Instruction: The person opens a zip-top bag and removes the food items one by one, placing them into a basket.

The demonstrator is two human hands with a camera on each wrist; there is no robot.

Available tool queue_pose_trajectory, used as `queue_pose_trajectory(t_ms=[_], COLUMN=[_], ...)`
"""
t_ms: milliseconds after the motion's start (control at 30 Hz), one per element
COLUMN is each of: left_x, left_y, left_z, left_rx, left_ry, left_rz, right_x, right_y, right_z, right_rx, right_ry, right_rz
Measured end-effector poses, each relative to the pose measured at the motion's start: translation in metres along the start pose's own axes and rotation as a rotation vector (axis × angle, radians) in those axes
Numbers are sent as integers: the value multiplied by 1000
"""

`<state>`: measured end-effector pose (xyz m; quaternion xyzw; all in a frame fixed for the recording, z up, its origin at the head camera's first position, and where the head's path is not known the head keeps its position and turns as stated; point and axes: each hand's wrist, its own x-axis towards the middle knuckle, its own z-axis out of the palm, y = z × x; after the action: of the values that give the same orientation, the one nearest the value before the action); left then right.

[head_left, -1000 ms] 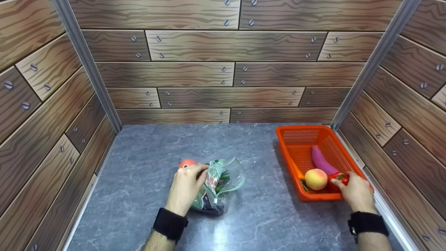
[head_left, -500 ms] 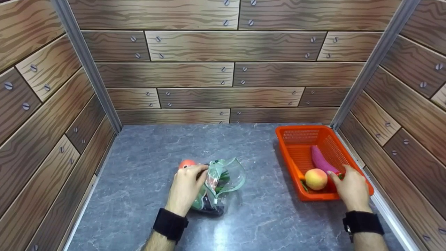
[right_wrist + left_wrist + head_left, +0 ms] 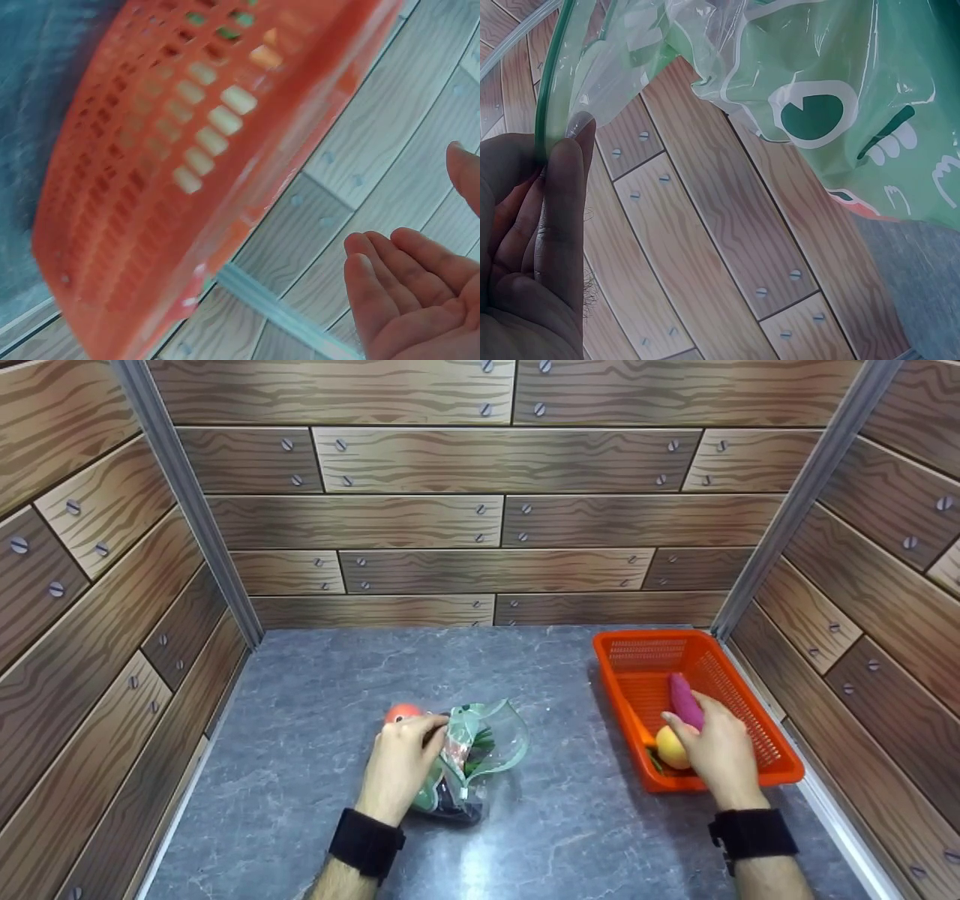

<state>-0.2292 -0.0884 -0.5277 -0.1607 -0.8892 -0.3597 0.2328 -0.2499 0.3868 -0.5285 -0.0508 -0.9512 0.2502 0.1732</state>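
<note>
My left hand pinches the edge of the mouth of a clear and green zip bag. In the left wrist view, thumb and fingertips meet on the green strip of the bag, which has a cartoon face printed on it. Dark and leafy green things show inside it. My right hand is over the orange basket, thumb and fingers spread above a yellow peach. A long purple vegetable lies behind the peach, partly covered by the fingers. The right wrist view shows the open palm beside the basket wall.
An orange carrot-like piece and a small green item lie along the basket's left side. The basket stands near the right wall on a grey marbled table. Wood-patterned panels enclose the back and sides.
My right hand has moved left from the red pepper to above the peach; the pepper is now hidden behind the hand. The left hand and bag have stayed in place.
</note>
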Motion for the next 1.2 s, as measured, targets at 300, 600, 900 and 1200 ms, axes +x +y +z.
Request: queue_pose_trajectory(t_ms=[300,600,900,1200], left_x=[1,1,2,1], left_y=[-1,-1,0,0], left_z=[1,1,0,-1], left_rx=[-9,-4,-3,-2], left_ry=[1,4,2,10], left_rz=[14,16,13,17], right_x=[-1,-4,-5,-12], right_y=[-33,-62,-87,-107], right_z=[15,32,46,62], right_rx=[26,34,111,129], right_ry=[-14,-18,-12,7], right_rz=[-98,-141,-232,-294])
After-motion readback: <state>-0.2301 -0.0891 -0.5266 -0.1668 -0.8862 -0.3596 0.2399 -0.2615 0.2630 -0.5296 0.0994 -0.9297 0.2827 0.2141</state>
